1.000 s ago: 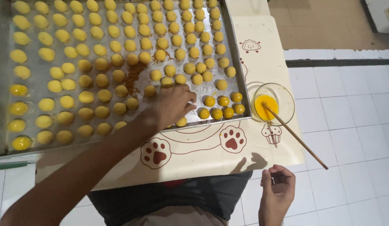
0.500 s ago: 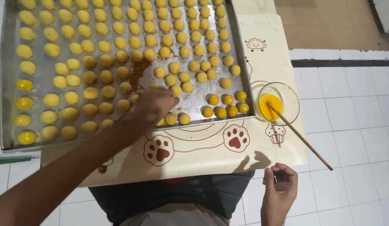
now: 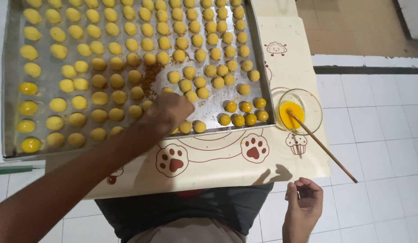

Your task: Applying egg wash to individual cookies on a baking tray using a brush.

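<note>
Head view: the left hand (image 3: 169,111) reaches across onto the metal baking tray (image 3: 11,90), knuckles up and fingers curled down over the near rows of small yellow dough balls (image 3: 191,96). I cannot tell from here whether it pinches one or only touches them, since the fingertips are hidden under the hand. A patch of brown crumbs (image 3: 150,77) lies just beyond the hand at about eleven o'clock, between the balls. The glossier, deeper-yellow balls (image 3: 245,118) sit at three o'clock from that hand, in the tray's near right corner, and another glossy column runs down the tray's far left edge.

Beside the tray, at three o'clock, stands a small glass bowl (image 3: 313,108) holding orange-yellow liquid, with a thin wooden stick (image 3: 326,150) resting in it; its long axis runs from the bowl toward five o'clock. The right hand (image 3: 304,207) hangs loosely curled and empty off the mat's (image 3: 209,166) near edge, nearer the stick's free end than the left.
</note>
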